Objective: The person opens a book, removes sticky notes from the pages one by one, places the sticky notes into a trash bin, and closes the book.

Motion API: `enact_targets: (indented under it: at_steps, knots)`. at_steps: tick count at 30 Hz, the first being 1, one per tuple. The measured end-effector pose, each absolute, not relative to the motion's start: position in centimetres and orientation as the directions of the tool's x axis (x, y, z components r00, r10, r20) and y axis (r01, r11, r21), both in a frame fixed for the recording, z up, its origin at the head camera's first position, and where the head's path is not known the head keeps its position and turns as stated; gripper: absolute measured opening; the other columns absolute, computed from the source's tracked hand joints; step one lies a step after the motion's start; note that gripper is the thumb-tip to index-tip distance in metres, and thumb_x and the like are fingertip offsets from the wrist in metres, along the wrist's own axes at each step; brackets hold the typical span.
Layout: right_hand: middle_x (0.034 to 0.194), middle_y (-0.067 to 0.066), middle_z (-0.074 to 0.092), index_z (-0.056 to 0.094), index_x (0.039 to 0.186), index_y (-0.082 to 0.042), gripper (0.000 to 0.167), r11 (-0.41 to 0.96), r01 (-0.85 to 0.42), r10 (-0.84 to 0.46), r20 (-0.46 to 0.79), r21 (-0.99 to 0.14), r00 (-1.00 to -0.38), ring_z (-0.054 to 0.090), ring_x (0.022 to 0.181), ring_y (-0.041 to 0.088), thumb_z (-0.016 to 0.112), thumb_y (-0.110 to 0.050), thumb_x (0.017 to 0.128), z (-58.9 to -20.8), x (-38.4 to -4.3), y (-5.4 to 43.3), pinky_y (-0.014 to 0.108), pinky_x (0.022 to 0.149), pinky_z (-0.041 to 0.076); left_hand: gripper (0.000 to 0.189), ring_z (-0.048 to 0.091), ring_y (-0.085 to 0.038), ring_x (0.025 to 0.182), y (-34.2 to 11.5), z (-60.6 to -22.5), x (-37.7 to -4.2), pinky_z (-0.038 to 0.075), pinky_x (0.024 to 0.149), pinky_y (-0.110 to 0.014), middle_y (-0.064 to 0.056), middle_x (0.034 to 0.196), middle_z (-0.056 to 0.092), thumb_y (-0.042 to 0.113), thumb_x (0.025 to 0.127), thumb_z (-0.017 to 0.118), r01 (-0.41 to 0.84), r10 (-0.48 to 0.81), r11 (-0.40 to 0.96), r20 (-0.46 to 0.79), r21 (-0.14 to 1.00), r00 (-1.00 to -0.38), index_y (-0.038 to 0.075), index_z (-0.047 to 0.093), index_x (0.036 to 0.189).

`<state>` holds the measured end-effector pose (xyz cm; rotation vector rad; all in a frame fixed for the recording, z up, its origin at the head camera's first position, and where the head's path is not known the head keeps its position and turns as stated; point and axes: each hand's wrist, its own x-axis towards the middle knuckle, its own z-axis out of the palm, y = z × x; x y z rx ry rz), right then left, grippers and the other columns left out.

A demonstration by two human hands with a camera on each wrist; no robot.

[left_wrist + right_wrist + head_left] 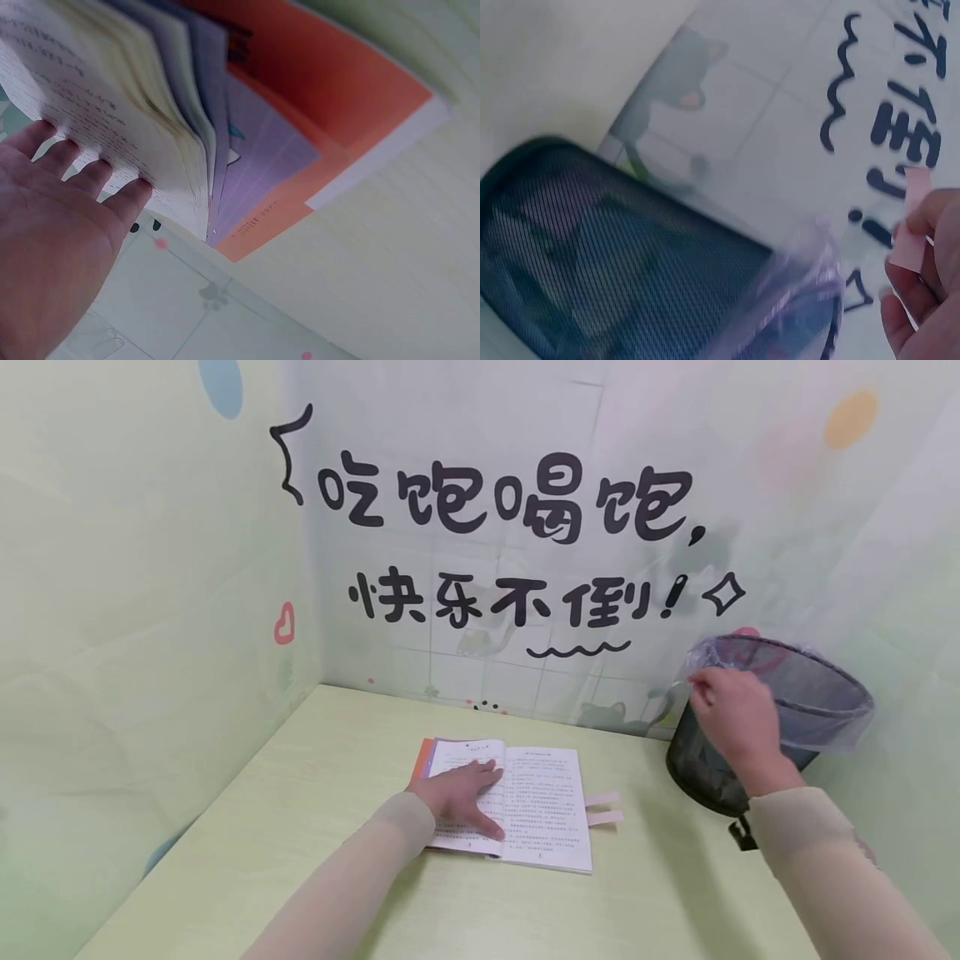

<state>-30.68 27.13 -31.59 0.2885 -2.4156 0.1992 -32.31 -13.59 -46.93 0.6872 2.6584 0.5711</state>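
Observation:
An open book [546, 810] with printed pages lies on the table, and two pale pink sticky tabs [604, 817] stick out past its right edge. My left hand [461, 795] rests on the left page with its fingers spread. In the left wrist view the orange cover [352, 97] and purple sheets show under the pages. My right hand [738, 714] is raised at the left rim of a black mesh bin [697, 764]. Between thumb and fingers it pinches a pink sticky strip [908, 255].
A clear plastic liner [832, 727] folds over the rim of the bin, which stands at the table's back right. Beside the bin's base is a small black object [744, 833]. A printed curtain [480, 552] hangs behind the table [315, 793] and along its sides.

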Motion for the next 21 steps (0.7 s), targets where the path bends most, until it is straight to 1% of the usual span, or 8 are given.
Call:
enact_targets:
  at_steps: [2, 5, 7, 9, 10, 14, 17, 21]
  knots:
    - [0.107, 0.03, 0.076, 0.078, 0.118, 0.0, 0.026, 0.978, -0.188, -0.078, 0.674, -0.092, -0.735, 0.064, 0.1, 0.056, 0.057, -0.009, 0.105, -30.8, -30.6, 28.5, 0.075, 0.086, 0.049, 0.114, 0.021, -0.029, 0.172, -13.6, -46.9, -32.3, 0.023, 0.14, -0.052, 0.001, 0.185, 0.024, 0.062, 0.082, 0.092, 0.386, 0.52, 0.802, -0.216, 0.456, -0.826, 0.024, 0.036, 0.174]
    - [0.113, 0.032, 0.072, 0.075, 0.124, 0.0, 0.031, 0.988, -0.077, 0.032, 0.663, -0.133, -0.748, 0.059, 0.106, 0.059, 0.052, -0.014, 0.108, -30.2, -30.5, 30.5, 0.078, 0.093, 0.045, 0.114, 0.021, -0.029, 0.172, -13.5, -47.0, -32.4, 0.025, 0.139, -0.052, 0.002, 0.185, 0.024, 0.064, 0.082, 0.091, 0.391, 0.518, 0.809, -0.218, 0.439, -0.827, 0.024, 0.035, 0.174]
    - [0.12, 0.035, 0.069, 0.071, 0.127, 0.001, 0.034, 0.988, -0.011, 0.091, 0.627, -0.157, -0.774, 0.056, 0.112, 0.06, 0.048, -0.016, 0.11, -30.0, -30.3, 31.7, 0.08, 0.099, 0.041, 0.115, 0.021, -0.029, 0.172, -13.4, -47.0, -32.4, 0.025, 0.139, -0.052, 0.003, 0.185, 0.024, 0.065, 0.082, 0.091, 0.389, 0.515, 0.813, -0.221, 0.433, -0.828, 0.025, 0.035, 0.174]
    - [0.127, 0.036, 0.067, 0.069, 0.131, 0.001, 0.036, 0.985, 0.057, 0.145, 0.597, -0.165, -0.789, 0.054, 0.115, 0.061, 0.045, -0.018, 0.111, -29.9, -30.0, 32.7, 0.08, 0.1, 0.04, 0.116, 0.02, -0.028, 0.172, -13.4, -47.1, -32.4, 0.024, 0.139, -0.052, 0.005, 0.185, 0.024, 0.066, 0.081, 0.091, 0.377, 0.506, 0.817, -0.227, 0.436, -0.832, 0.026, 0.036, 0.174]
    - [0.131, 0.037, 0.066, 0.067, 0.134, 0.0, 0.038, 0.981, 0.095, 0.178, 0.576, -0.171, -0.798, 0.052, 0.118, 0.063, 0.043, -0.019, 0.112, -29.8, -29.9, 33.1, 0.08, 0.101, 0.04, 0.116, 0.019, -0.027, 0.173, -13.3, -47.2, -32.4, 0.024, 0.139, -0.052, 0.005, 0.185, 0.023, 0.066, 0.08, 0.091, 0.371, 0.502, 0.818, -0.23, 0.44, -0.834, 0.026, 0.035, 0.174]
    - [0.151, 0.041, 0.05, 0.055, 0.153, -0.003, 0.048, 0.959, 0.203, 0.277, 0.485, -0.2, -0.829, 0.039, 0.133, 0.068, 0.036, -0.024, 0.114, -29.4, -29.5, 33.9, 0.081, 0.111, 0.032, 0.116, 0.019, -0.026, 0.173, -13.3, -47.3, -32.4, 0.023, 0.14, -0.051, 0.006, 0.185, 0.023, 0.066, 0.08, 0.092, 0.365, 0.5, 0.816, -0.229, 0.449, -0.835, 0.026, 0.036, 0.174]
    - [0.156, 0.041, 0.043, 0.049, 0.158, -0.003, 0.052, 0.956, 0.208, 0.282, 0.455, -0.207, -0.845, 0.032, 0.138, 0.07, 0.034, -0.027, 0.115, -29.5, -29.5, 33.7, 0.082, 0.114, 0.026, 0.116, 0.019, -0.027, 0.173, -13.4, -47.3, -32.5, 0.024, 0.14, -0.05, 0.005, 0.185, 0.024, 0.066, 0.081, 0.09, 0.38, 0.508, 0.815, -0.224, 0.436, -0.832, 0.025, 0.035, 0.174]
    - [0.153, 0.04, 0.048, 0.055, 0.151, -0.001, 0.048, 0.97, 0.124, 0.215, 0.507, -0.207, -0.835, 0.034, 0.138, 0.068, 0.039, -0.026, 0.114, -30.1, -29.6, 32.0, 0.084, 0.113, 0.025, 0.115, 0.019, -0.027, 0.173, -13.5, -47.2, -32.4, 0.024, 0.139, -0.05, 0.005, 0.185, 0.024, 0.066, 0.082, 0.09, 0.379, 0.506, 0.817, -0.225, 0.435, -0.833, 0.025, 0.035, 0.174]
